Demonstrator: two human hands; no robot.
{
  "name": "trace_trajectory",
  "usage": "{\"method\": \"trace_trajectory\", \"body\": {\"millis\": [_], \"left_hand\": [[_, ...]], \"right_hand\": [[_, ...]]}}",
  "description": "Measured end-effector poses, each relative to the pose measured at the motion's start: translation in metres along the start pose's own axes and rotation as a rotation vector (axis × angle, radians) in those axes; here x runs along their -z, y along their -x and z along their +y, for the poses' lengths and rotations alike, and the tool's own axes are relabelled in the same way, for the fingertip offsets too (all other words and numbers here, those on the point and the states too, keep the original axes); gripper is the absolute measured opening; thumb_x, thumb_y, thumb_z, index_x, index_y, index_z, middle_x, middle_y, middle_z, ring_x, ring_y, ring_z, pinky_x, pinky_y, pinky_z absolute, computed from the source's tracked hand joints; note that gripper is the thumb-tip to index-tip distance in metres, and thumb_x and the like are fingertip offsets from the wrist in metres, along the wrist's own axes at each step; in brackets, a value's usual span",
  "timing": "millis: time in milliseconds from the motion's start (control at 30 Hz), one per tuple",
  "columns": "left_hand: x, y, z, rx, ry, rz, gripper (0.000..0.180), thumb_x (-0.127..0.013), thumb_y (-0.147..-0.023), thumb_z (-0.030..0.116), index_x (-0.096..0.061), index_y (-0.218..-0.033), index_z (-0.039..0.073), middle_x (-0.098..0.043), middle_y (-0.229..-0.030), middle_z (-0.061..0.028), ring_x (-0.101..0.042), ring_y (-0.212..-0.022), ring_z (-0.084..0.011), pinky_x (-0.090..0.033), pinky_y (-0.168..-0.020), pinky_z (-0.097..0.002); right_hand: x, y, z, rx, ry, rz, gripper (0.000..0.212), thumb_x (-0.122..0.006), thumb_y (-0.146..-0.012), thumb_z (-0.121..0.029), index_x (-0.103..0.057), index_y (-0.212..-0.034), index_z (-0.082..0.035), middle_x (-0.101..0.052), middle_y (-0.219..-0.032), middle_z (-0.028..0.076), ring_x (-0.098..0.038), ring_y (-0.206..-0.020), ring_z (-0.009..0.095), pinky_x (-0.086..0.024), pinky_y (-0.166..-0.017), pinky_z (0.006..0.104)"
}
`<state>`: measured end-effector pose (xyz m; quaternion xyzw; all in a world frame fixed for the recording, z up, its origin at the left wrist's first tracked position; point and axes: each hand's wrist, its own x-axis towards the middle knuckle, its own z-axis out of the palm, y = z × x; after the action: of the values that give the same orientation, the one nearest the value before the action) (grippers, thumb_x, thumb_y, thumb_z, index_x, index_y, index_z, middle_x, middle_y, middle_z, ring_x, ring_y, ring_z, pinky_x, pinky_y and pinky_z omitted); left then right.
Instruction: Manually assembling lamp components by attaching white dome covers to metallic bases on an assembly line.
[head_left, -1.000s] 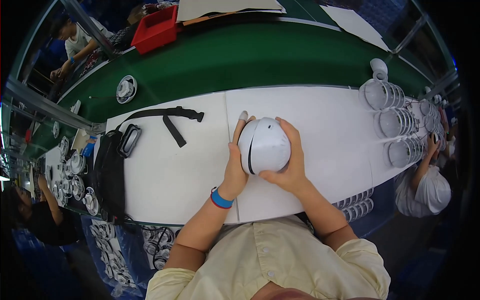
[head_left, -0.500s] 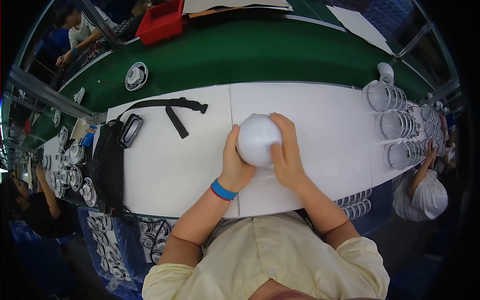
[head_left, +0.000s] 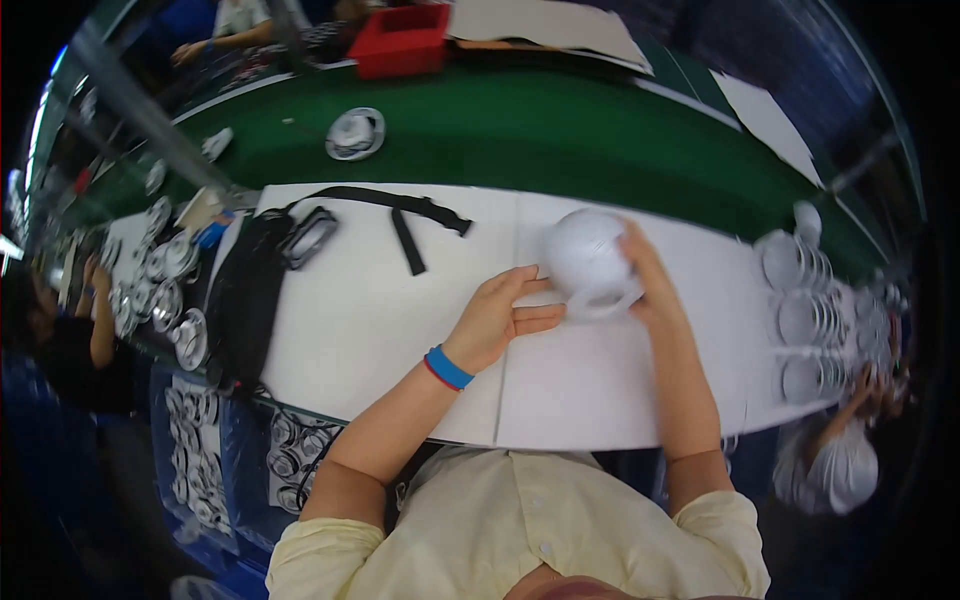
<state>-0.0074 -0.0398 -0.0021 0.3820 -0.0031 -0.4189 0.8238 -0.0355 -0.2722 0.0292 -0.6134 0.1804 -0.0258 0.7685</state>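
Note:
Over the middle of the white table [head_left: 400, 340] is a white ball-shaped housing [head_left: 585, 255], slightly smeared by motion, with a rimmed opening on its lower side. My right hand [head_left: 652, 275] grips it from the right; part of its fingers lies hidden behind the ball. On the other side my left hand [head_left: 500, 318] is open, its fingers stretched toward the ball with nothing between them. I cannot tell whether its fingertips touch the ball. A blue wristband [head_left: 447, 368] circles my left wrist.
A black bag [head_left: 235, 300] with its strap lies on the left. White ring-shaped parts [head_left: 790, 320] stand stacked at the right. Beyond runs a green belt [head_left: 480, 130] with a white round fixture [head_left: 355, 134] and a red bin [head_left: 400, 42]. Co-workers sit on both sides.
The ball has moved to the right and tilted in my right hand. My left hand has come off it and its fingers have spread. The whole view has shifted and turned.

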Motion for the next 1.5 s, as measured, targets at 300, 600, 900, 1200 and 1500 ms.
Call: {"method": "trace_trajectory", "body": {"millis": [300, 600, 900, 1200, 1500], "left_hand": [[0.046, -0.016, -0.007, -0.184, -0.279, 0.130, 0.039, -0.050, -0.101, 0.026, -0.048, -0.132, 0.001, -0.053, -0.128, -0.0093, -0.064, -0.106, -0.0250, -0.055, -0.086, -0.0332], [0.024, -0.003, 0.005, -0.488, -0.565, 0.178, 0.027, -0.051, -0.100, 0.016, -0.055, -0.123, 0.001, -0.058, -0.118, -0.0088, -0.065, -0.093, -0.0166, -0.054, -0.078, -0.0293], [0.051, 0.002, 0.038, -0.901, -0.452, 0.408, 0.022, -0.048, -0.100, 0.008, -0.053, -0.119, -0.003, -0.061, -0.105, -0.0093, -0.065, -0.086, -0.0165, -0.053, -0.078, -0.0295], [-0.011, 0.022, 0.030, -1.389, -0.949, 0.426, 0.049, -0.033, -0.099, 0.017, -0.032, -0.141, -0.008, -0.032, -0.148, -0.0248, -0.032, -0.137, -0.0408, -0.027, -0.112, -0.0438], [-0.047, 0.033, -0.028, -1.368, -1.575, -0.189, 0.042, -0.048, -0.085, -0.006, -0.054, -0.127, -0.008, -0.058, -0.074, -0.0102, -0.053, -0.061, -0.0262, -0.043, -0.055, -0.0393]], "right_hand": [[0.090, -0.204, -0.026, 0.292, 0.244, 0.420, 0.088, -0.077, -0.076, -0.050, -0.040, -0.138, -0.001, -0.052, -0.126, 0.017, -0.053, -0.112, 0.026, -0.044, -0.096, 0.0397], [-0.095, -0.186, 0.000, 0.875, 0.722, 0.396, 0.055, -0.067, -0.087, -0.024, -0.046, -0.132, 0.001, -0.056, -0.119, 0.018, -0.054, -0.109, 0.028, -0.044, -0.094, 0.0385], [-0.269, -0.255, 0.058, 0.383, 0.685, -0.039, 0.050, -0.063, -0.082, -0.005, -0.049, -0.129, 0.001, -0.066, -0.099, 0.016, -0.068, -0.086, 0.028, -0.056, -0.073, 0.0366], [-0.106, -0.051, 0.063, 0.093, 0.102, -0.389, 0.039, -0.050, -0.083, 0.004, -0.054, -0.122, 0.003, -0.065, -0.097, 0.015, -0.070, -0.074, 0.024, -0.061, -0.060, 0.0324], [0.036, 0.040, 0.036, 0.404, 0.596, -0.261, 0.070, -0.067, -0.087, -0.025, -0.035, -0.147, -0.009, -0.047, -0.137, 0.019, -0.050, -0.124, 0.029, -0.043, -0.102, 0.0396]]}}
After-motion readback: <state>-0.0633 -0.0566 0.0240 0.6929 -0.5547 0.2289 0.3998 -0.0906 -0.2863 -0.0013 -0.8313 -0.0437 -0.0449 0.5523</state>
